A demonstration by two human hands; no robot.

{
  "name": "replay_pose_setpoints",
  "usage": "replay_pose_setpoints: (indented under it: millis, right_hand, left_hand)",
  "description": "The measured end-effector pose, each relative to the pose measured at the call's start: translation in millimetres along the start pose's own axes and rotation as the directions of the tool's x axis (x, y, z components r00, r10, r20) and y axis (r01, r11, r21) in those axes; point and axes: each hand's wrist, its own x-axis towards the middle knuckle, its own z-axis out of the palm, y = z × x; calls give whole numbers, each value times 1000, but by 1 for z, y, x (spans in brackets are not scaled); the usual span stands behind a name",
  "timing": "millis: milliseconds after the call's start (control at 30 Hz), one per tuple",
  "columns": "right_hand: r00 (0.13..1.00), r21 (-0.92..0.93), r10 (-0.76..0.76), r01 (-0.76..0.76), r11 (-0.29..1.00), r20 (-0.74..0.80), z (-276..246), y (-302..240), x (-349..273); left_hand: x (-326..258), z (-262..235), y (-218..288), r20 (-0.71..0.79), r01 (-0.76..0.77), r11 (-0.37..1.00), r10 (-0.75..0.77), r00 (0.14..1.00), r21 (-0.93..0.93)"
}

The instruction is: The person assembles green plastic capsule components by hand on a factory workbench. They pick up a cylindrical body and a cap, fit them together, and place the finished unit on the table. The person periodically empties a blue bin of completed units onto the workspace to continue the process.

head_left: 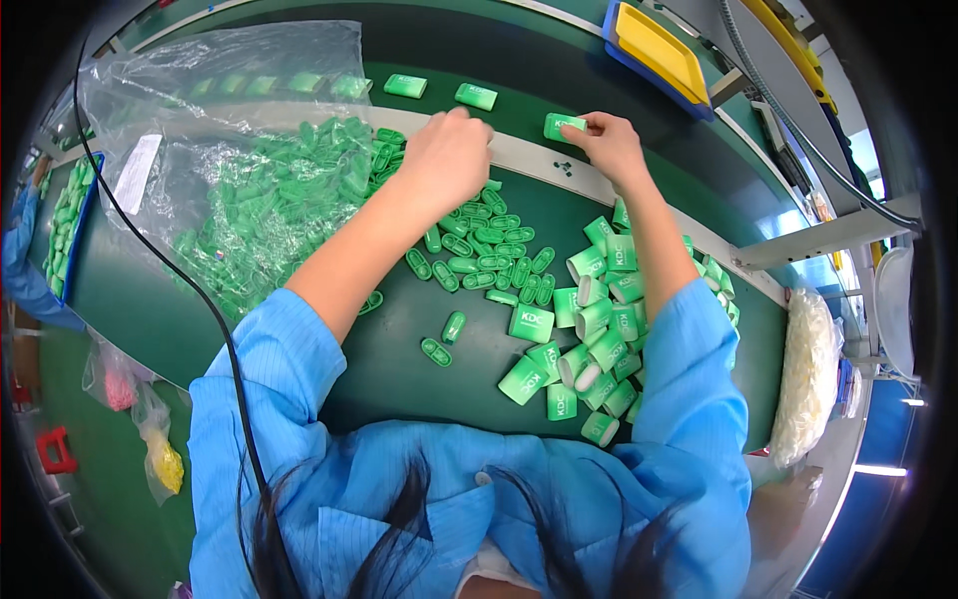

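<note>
Between the thumb and fingers of my right hand (611, 148) is a small green and white case (562, 127), held over the far white rail. My left hand (449, 155) is curled closed at the same rail, its fingertips hidden behind the knuckles. Just beyond it, another green case (476, 96) lies on the dark belt. Below my left hand spread many loose green oval parts (489, 237), each with a slot-like recess. A heap of green and white cases (609, 319) sits by my right forearm. Two oval parts (436, 351) lie apart nearer my body.
A clear plastic bag (230, 100) covers many green parts at left. Green cases (405, 86) line the dark belt (539, 60). Yellow and blue trays (659, 50) stand far right; a white bagged bundle (806, 377) borders the right edge. A black cable (170, 262) hangs across the left.
</note>
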Motion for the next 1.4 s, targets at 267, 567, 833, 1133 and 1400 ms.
replay_pose_setpoints:
  millis: [267, 567, 833, 1133, 1400]
  right_hand:
    - [983, -215, -161, 138, 967, -93, -11, 21, -5]
    - [938, -388, -194, 299, 872, 287, -34, 3, -105]
    - [967, 619, -105, -64, 783, 234, -26, -37, -116]
    - [976, 787, -41, -148, 599, 214, -13, -28, -123]
    - [976, 790, -88, -107, 604, 200, -12, -19, -120]
  left_hand:
    - [-3, 10, 2, 208, 7, 999, -17, 978, 49]
    - [-13, 9, 19, 19, -83, 988, 86, 996, -128]
    - [-33, -1, 39, 476, 470, 236, -35, 879, -851]
    - [-39, 13, 29, 430, 430, 15, 13, 903, -903]
    - [-42, 13, 42, 417, 416, -28, -47, 908, -909]
